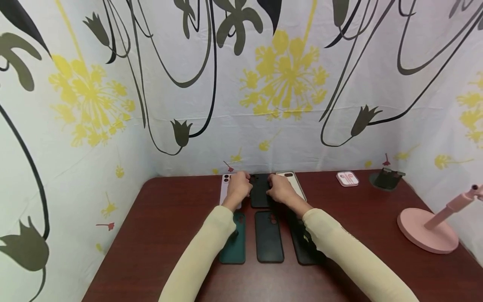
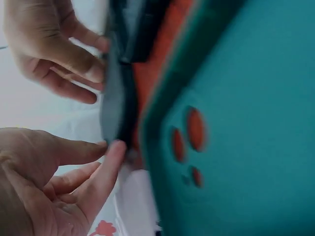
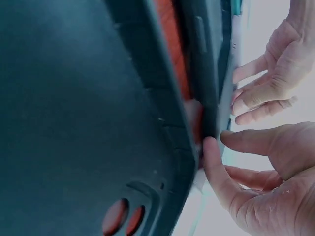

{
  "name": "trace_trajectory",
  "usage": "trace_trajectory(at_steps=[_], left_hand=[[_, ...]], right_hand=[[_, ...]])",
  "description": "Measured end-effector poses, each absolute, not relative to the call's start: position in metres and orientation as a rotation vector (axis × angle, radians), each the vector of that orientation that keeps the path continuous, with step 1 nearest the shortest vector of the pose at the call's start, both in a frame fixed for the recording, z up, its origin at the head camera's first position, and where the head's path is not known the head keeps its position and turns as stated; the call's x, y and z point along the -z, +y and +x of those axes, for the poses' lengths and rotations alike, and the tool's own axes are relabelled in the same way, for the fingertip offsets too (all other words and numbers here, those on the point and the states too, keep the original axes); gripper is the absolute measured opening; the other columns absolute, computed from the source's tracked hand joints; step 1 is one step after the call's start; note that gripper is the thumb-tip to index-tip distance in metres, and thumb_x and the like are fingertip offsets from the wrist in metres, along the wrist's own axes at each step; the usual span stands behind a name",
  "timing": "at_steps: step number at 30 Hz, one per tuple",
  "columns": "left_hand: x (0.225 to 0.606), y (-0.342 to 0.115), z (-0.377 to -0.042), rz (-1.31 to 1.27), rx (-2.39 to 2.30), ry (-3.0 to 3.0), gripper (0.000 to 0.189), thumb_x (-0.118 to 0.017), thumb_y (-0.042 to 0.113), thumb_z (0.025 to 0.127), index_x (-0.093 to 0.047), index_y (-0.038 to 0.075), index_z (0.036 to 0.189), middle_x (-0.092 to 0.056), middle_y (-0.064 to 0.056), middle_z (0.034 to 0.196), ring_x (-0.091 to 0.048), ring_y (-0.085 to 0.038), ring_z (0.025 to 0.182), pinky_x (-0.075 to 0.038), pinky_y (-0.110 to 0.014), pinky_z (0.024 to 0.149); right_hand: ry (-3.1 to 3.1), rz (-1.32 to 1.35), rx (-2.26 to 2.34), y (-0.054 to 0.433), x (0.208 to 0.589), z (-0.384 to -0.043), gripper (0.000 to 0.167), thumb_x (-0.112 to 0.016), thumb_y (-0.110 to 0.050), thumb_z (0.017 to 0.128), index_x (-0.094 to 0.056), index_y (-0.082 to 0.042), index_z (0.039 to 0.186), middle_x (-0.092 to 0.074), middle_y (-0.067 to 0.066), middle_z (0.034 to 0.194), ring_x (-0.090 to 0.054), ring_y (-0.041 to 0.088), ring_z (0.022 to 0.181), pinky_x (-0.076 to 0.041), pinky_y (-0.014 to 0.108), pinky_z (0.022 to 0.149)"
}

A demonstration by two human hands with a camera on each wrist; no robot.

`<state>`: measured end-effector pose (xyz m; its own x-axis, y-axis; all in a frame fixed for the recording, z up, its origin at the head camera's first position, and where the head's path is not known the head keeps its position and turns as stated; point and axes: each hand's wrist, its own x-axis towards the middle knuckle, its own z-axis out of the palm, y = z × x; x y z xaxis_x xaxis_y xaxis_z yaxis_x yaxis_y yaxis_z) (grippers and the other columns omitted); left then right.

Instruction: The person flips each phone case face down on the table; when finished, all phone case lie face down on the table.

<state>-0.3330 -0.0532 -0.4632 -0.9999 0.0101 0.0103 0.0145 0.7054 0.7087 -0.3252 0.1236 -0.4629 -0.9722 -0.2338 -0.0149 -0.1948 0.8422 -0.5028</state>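
A black phone case [image 1: 259,197] lies in the middle of the back row, between my two hands. My left hand [image 1: 239,187] pinches its left edge; thumb and finger meet there at the rim in the left wrist view. On the opposite edge, my right hand [image 1: 281,189] pinches the same case between thumb and finger [image 3: 214,162]. A pale lilac case [image 1: 224,193] is partly covered by my left hand. Behind my right hand shows a white-rimmed case [image 1: 296,184]. Nearer lie a teal case [image 1: 232,247] and a dark case [image 1: 269,241].
Another dark case [image 1: 305,251] lies front right, partly under my right sleeve. Farther right on the brown table [image 1: 170,235] are a small white-and-pink box [image 1: 347,179], a dark green holder [image 1: 387,179] and a pink round-based stand [image 1: 428,230]. Patterned cloth [image 1: 226,100] hangs behind.
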Motion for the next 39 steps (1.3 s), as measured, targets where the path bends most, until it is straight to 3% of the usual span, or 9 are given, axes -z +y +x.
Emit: trace_trajectory(at_steps=[5, 9, 13, 17, 22, 29, 36, 39], left_hand=[[0.451, -0.059, -0.337, 0.028, 1.359, -2.776, 0.038, -0.072, 0.003, 0.098, -0.068, 0.001, 0.135, -0.075, -0.017, 0.119, -0.076, -0.023, 0.069, -0.061, -0.027, 0.054], [0.442, -0.057, -0.34, 0.027, 1.523, -2.702, 0.04, -0.071, 0.003, 0.099, -0.065, 0.001, 0.138, -0.073, -0.018, 0.126, -0.078, -0.032, 0.088, -0.064, -0.028, 0.059], [0.438, -0.05, -0.34, -0.029, 1.723, -2.636, 0.043, -0.069, 0.003, 0.1, -0.062, 0.001, 0.143, -0.07, -0.02, 0.13, -0.076, -0.036, 0.106, -0.067, -0.036, 0.077], [0.443, -0.045, -0.333, -0.113, 1.914, -2.583, 0.047, -0.067, 0.009, 0.104, -0.057, 0.004, 0.15, -0.067, -0.02, 0.14, -0.072, -0.034, 0.121, -0.065, -0.041, 0.095], [0.447, -0.035, -0.325, -0.16, 2.205, -2.489, 0.051, -0.063, 0.016, 0.107, -0.051, 0.002, 0.154, -0.063, -0.022, 0.146, -0.064, -0.038, 0.134, -0.061, -0.046, 0.103], [0.442, -0.01, -0.319, -0.185, 2.257, -2.578, 0.056, -0.059, 0.035, 0.11, -0.049, 0.006, 0.157, -0.058, -0.016, 0.153, -0.056, -0.034, 0.144, -0.056, -0.05, 0.111], [0.438, 0.01, -0.317, -0.14, 2.29, -2.645, 0.065, -0.057, 0.042, 0.11, -0.039, 0.007, 0.162, -0.043, -0.015, 0.165, -0.048, -0.036, 0.15, -0.053, -0.052, 0.114], [0.44, 0.017, -0.316, -0.127, 2.282, -2.686, 0.071, -0.057, 0.044, 0.109, -0.033, 0.009, 0.165, -0.036, -0.015, 0.17, -0.046, -0.036, 0.151, -0.054, -0.052, 0.113]], right_hand=[[2.841, -0.364, 0.932, 0.13, 0.454, -0.328, 0.059, -0.073, -0.011, 0.099, -0.05, 0.004, 0.151, -0.07, 0.028, 0.123, -0.075, 0.02, 0.068, -0.063, 0.035, 0.068], [2.806, -0.403, 1.044, 0.143, 0.449, -0.331, 0.055, -0.069, -0.008, 0.101, -0.049, 0.003, 0.152, -0.069, 0.028, 0.128, -0.077, 0.027, 0.085, -0.064, 0.035, 0.068], [2.815, -0.445, 1.118, 0.158, 0.448, -0.333, 0.046, -0.065, -0.006, 0.103, -0.054, 0.004, 0.146, -0.065, 0.027, 0.135, -0.073, 0.034, 0.106, -0.064, 0.036, 0.072], [2.878, -0.461, 1.083, 0.168, 0.453, -0.333, 0.041, -0.065, -0.008, 0.104, -0.058, 0.004, 0.141, -0.068, 0.026, 0.131, -0.071, 0.038, 0.112, -0.064, 0.044, 0.081], [2.929, -0.482, 1.04, 0.178, 0.457, -0.333, 0.041, -0.066, -0.01, 0.103, -0.059, 0.005, 0.14, -0.069, 0.027, 0.131, -0.07, 0.042, 0.117, -0.062, 0.053, 0.092], [2.992, -0.431, 1.014, 0.197, 0.461, -0.333, 0.041, -0.067, -0.011, 0.103, -0.06, 0.005, 0.139, -0.07, 0.026, 0.132, -0.07, 0.042, 0.116, -0.06, 0.056, 0.093], [3.054, -0.296, 0.94, 0.207, 0.465, -0.33, 0.047, -0.069, -0.019, 0.1, -0.059, 0.007, 0.139, -0.064, 0.028, 0.115, -0.059, 0.035, 0.093, -0.049, 0.048, 0.075], [3.046, -0.25, 0.924, 0.21, 0.466, -0.328, 0.051, -0.069, -0.022, 0.101, -0.057, 0.008, 0.14, -0.062, 0.03, 0.12, -0.06, 0.038, 0.099, -0.051, 0.051, 0.079]])
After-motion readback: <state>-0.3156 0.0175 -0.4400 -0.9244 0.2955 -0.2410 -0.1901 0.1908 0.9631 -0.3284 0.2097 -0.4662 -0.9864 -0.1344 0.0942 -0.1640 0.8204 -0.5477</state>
